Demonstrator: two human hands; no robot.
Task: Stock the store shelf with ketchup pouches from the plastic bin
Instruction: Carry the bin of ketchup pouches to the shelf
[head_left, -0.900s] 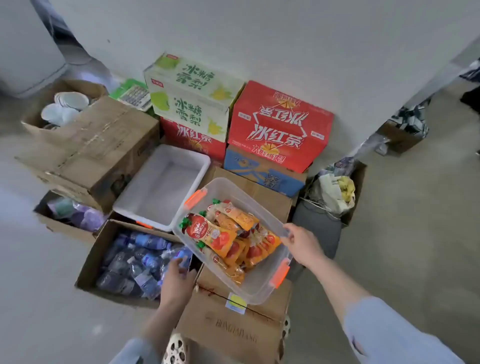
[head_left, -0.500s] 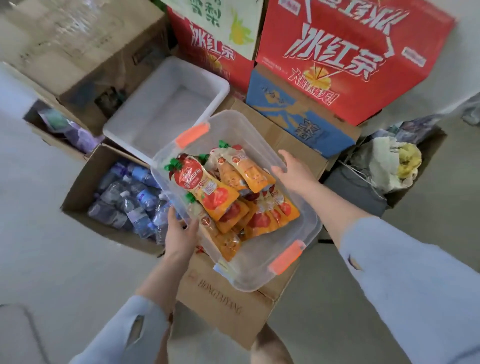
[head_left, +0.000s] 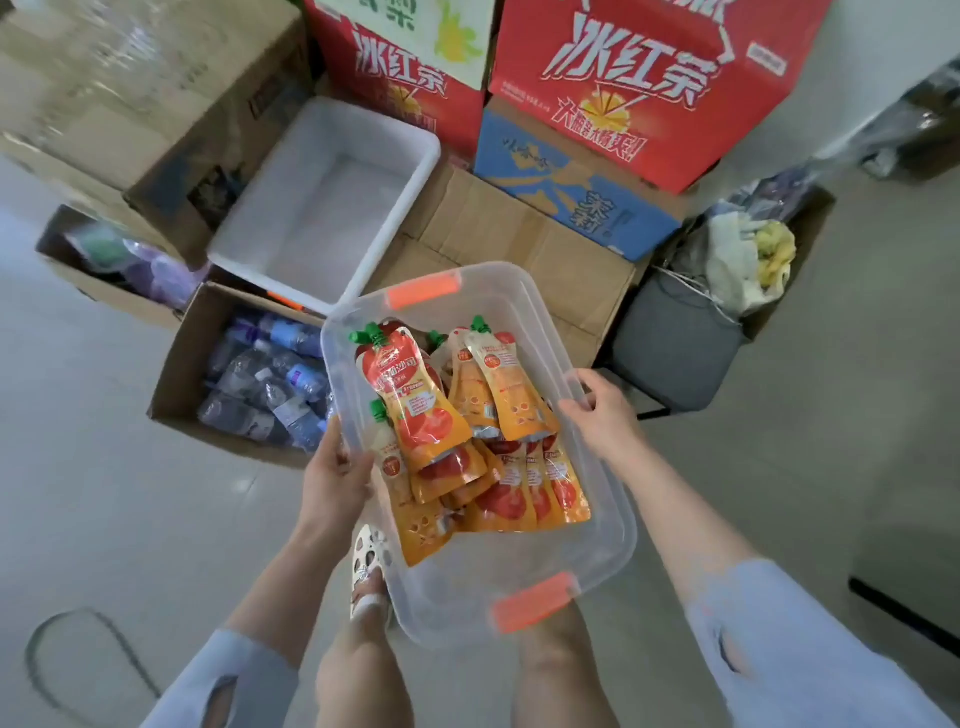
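A clear plastic bin with orange latches is lifted in front of my legs, off the brown carton it stood on. Several orange and red ketchup pouches with green caps lie piled inside it. My left hand grips the bin's left long rim, thumb over the edge. On the opposite long rim, my right hand holds on with fingers curled over the edge. No store shelf is in view.
A white empty tub sits behind the bin. A carton of water bottles lies to the left on the floor. Red and blue drink cartons stack against the wall. A dark bin and bagged rubbish stand at right.
Both hands closed on the bin's long rims and lifted it off the brown carton, drawing it toward me. The view has dropped closer to the boxes.
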